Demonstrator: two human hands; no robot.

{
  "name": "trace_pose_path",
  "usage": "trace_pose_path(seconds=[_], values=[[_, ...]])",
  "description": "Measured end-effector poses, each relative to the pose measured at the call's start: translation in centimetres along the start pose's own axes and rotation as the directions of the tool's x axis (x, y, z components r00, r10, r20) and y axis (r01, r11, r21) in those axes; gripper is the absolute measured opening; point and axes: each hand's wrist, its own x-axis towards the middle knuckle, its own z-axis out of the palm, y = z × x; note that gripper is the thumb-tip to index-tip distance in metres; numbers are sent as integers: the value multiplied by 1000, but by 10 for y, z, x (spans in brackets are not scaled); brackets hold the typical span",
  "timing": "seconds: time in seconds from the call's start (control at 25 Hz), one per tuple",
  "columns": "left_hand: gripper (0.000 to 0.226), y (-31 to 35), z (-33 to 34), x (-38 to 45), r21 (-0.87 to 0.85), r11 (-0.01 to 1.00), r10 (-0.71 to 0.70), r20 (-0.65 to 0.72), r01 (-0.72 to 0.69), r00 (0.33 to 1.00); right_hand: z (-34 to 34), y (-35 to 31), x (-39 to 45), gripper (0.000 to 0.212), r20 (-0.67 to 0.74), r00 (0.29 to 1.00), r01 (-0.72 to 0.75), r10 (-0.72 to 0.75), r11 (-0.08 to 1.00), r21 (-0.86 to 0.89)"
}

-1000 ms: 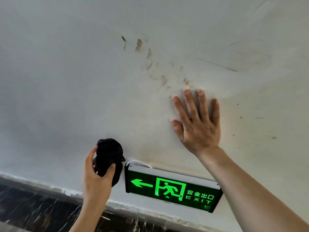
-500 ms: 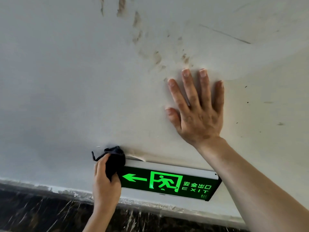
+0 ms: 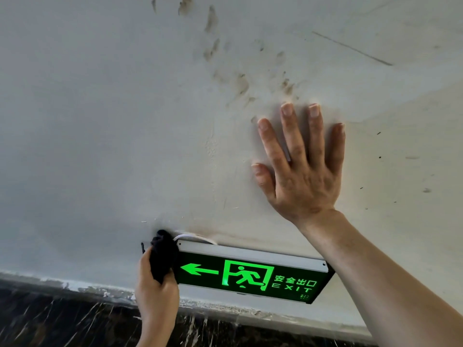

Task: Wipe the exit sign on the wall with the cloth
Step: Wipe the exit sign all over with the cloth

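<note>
A lit green exit sign with a silver frame, a left arrow and a running figure hangs low on the white wall. My left hand grips a bunched black cloth and presses it against the sign's left end, covering that edge. My right hand lies flat on the wall above the sign's right part, fingers spread, holding nothing.
Brown smudges mark the wall above my right hand. A white cable loops out at the sign's top left. Below the sign runs a chipped paint edge over dark marbled skirting.
My left hand has carried the cloth down and right from the bare wall onto the sign's left end. My right hand stays flat on the wall.
</note>
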Motion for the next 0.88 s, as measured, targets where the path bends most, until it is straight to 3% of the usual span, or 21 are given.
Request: trace_pose_path(seconds=[0.16,0.28,0.6,0.68,0.8,0.88], values=[[54,-11,3,5,-40,998,-55,2,55,998,2,0,0,66,-10,1000,10,-10,1000,-19],[53,-26,2,4,-56,982,-182,12,182,983,1,0,-1,66,-8,1000,11,-12,1000,-27],[53,-60,0,17,196,944,-290,119,264,949,3,-1,-1,65,-9,1000,13,-13,999,-38],[47,-65,1,17,200,905,-406,146,375,902,3,-2,-1,66,-7,1000,16,-16,999,-47],[45,-71,4,0,297,801,-595,313,519,740,2,-2,1,65,-5,1000,14,-14,999,-40],[43,-66,5,-14,303,768,-640,349,564,684,0,-1,0,65,5,1000,11,-11,1000,-26]])
